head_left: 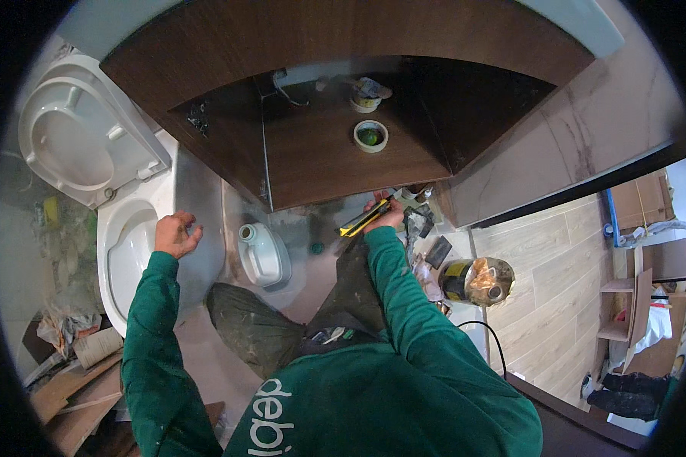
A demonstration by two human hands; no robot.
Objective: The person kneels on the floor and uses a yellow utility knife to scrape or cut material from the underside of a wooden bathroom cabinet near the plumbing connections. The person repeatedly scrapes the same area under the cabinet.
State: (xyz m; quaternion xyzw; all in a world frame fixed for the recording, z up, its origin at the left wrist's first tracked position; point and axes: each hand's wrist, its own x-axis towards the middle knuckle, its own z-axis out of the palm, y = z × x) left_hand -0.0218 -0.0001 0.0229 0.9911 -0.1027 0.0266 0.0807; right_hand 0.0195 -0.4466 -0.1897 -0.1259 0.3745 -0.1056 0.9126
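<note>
My right hand (385, 216) is closed around a slim yellow and black utility knife (356, 223), just below the front edge of the brown cabinet (312, 183). The tool slants down to the left; I cannot make out a blade. My left hand (177, 234) hovers by the right rim of the white toilet bowl (127, 263). Its fingers are loosely bent and apart, with nothing in them. Inside the cabinet a roll of tape (370, 136) lies on the bottom panel, with another roll (367, 100) behind it under a crumpled rag (375, 88).
A white plastic jug (264, 257) stands on the floor between the toilet and my legs. To the right are a bucket (489, 281) with rubbish in it, a dark block (438, 252) and a black cable (492, 332). Wood scraps (80, 400) lie at lower left. Another person's legs (625, 397) show at far right.
</note>
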